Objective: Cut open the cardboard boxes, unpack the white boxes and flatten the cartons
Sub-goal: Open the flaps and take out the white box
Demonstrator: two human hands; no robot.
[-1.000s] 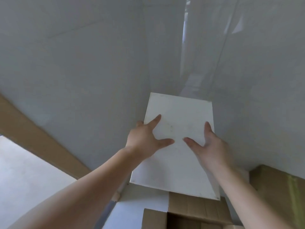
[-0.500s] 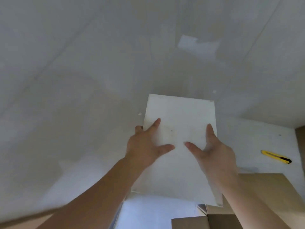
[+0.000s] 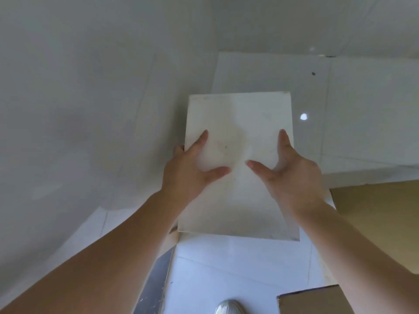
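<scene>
1. The left hand (image 3: 192,175) gripped the left edge of the white box (image 3: 240,141), thumb and forefinger spread flat across its top face, the other fingers hidden behind the edge.
2. The white box was held up in the air between both hands, level and in mid-frame, above the pale floor (image 3: 226,273) and in front of a white slab-like surface (image 3: 362,114); a shoe tip (image 3: 229,308) showed below it.
3. The right hand (image 3: 292,175) mirrored the grip on the right edge, thumb and forefinger splayed on top.
4. A brown carton (image 3: 381,223) lay to the right, and a second piece of cardboard (image 3: 315,301) sat lower right.
5. Judged from this: at least 1 carton was already opened and 1 white box was out, not yet set down. Whether the cartons were flattened, or how many remained, could not be told.
</scene>
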